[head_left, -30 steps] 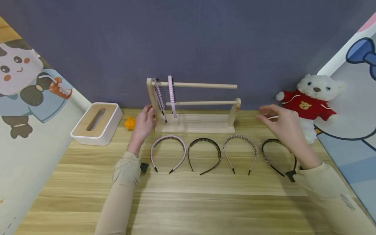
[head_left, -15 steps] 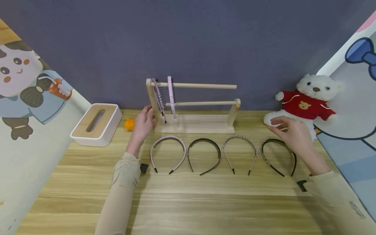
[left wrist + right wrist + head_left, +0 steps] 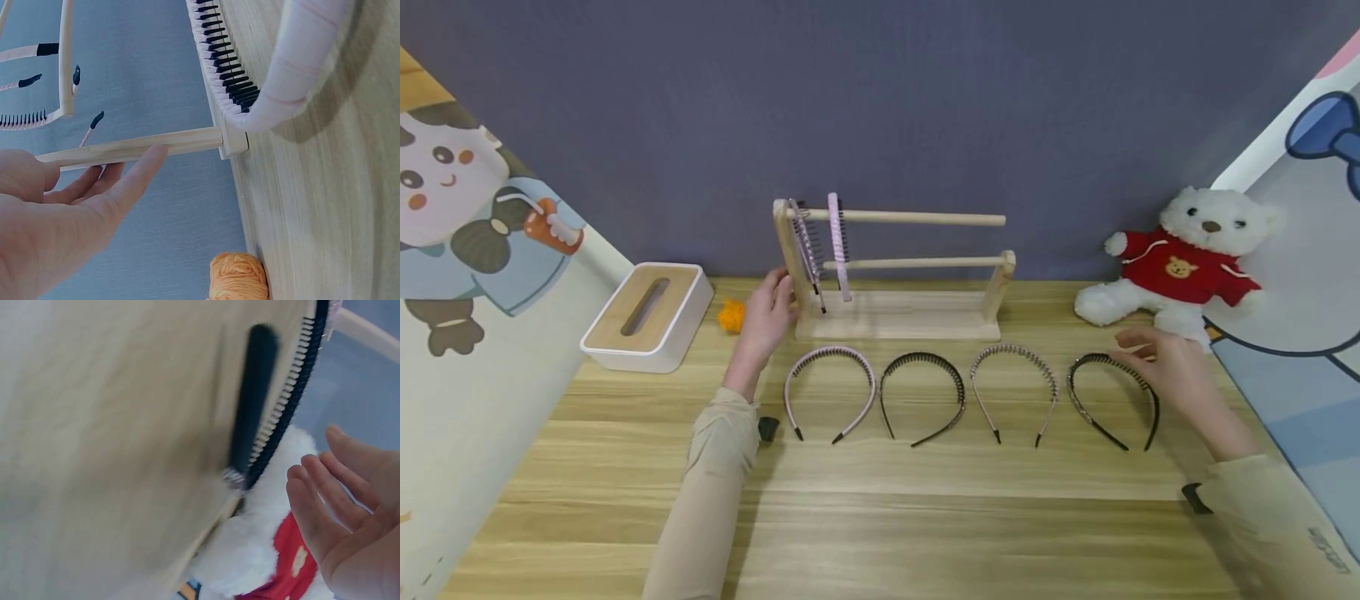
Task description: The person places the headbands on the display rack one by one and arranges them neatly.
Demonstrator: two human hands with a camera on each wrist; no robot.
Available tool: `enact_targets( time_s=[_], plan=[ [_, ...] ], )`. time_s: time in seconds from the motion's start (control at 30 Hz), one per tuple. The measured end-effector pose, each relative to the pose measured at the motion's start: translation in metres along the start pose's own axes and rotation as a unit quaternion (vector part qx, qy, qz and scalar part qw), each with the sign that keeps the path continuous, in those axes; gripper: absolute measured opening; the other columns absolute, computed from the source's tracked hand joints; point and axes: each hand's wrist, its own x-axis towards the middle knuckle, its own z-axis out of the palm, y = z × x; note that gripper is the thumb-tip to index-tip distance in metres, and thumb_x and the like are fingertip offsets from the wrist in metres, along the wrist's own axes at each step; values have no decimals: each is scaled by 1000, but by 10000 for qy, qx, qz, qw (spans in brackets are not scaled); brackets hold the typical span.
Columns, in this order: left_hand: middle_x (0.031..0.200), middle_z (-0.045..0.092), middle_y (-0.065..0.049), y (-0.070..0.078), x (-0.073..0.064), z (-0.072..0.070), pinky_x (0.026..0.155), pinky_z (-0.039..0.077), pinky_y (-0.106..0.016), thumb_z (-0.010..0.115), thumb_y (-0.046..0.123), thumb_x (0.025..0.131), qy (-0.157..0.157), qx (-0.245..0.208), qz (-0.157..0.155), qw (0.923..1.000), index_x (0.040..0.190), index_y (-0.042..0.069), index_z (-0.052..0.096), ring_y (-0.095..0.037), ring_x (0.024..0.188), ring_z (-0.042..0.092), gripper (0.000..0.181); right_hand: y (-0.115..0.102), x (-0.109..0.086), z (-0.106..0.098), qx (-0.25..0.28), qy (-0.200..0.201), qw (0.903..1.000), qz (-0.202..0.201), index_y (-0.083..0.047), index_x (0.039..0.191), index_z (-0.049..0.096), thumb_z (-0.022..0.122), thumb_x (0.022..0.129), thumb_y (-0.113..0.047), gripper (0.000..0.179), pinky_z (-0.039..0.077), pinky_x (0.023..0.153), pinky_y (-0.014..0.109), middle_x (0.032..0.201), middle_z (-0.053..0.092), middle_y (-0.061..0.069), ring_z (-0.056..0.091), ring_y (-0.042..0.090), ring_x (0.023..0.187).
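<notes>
My left hand [image 3: 766, 312] holds the left upright of a wooden headband rack [image 3: 898, 325]; in the left wrist view some fingers [image 3: 140, 175] lie against the post. Two headbands hang at the rack's left end, a slim pinkish one [image 3: 807, 246] and a lilac wrapped one [image 3: 838, 246]. My right hand [image 3: 1172, 375] hovers at the upper right of a black toothed headband [image 3: 1078, 404], its fingers relaxed and holding nothing. In the right wrist view a gap shows between that hand [image 3: 350, 506] and the black headband [image 3: 294, 394].
Along the table front of the rack lie a lilac headband [image 3: 787, 392], a dark one [image 3: 961, 392] and a pale pink one [image 3: 976, 392]. A tissue box [image 3: 681, 333] and an orange yarn ball [image 3: 731, 316] stand left. A white teddy bear [image 3: 1180, 271] sits back right.
My right hand has come down and to the right, from beside the teddy bear to the black headband's upper right. The left hand stays at the rack's upright.
</notes>
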Motion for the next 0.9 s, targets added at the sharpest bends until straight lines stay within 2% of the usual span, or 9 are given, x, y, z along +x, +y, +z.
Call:
enact_targets(
  time_s=[0.3,0.63,0.73,0.9],
  plan=[
    [159,44,-32,0,-1,-1,112,54,-51,34,23,120,-35,-55,16,10000,161,-6,38,-47,141,52,51,20,-7,2,20,-231,9996,162,17,106,70,85,88,8,25,47,56,12,97,72,35,72,51,79],
    [157,46,-32,-1,0,0,111,55,-53,35,22,120,-45,-97,65,9999,160,-7,40,-48,140,53,50,28,-10,1,-379,-397,9981,265,16,104,71,87,85,5,28,59,58,46,94,73,33,73,50,80],
    [157,46,-32,-1,0,0,111,55,-53,35,23,120,-51,-90,63,9999,160,-7,39,-48,140,52,50,30,-10,2,-458,-387,9979,227,15,103,71,88,84,5,28,58,57,47,92,73,31,73,48,77],
    [158,46,-31,-1,1,-1,112,54,-53,35,23,120,-72,-100,59,9999,161,-6,39,-47,141,52,51,34,-9,3,-606,-396,9974,53,14,98,72,88,81,8,24,54,53,39,84,73,27,71,43,71]
  ],
)
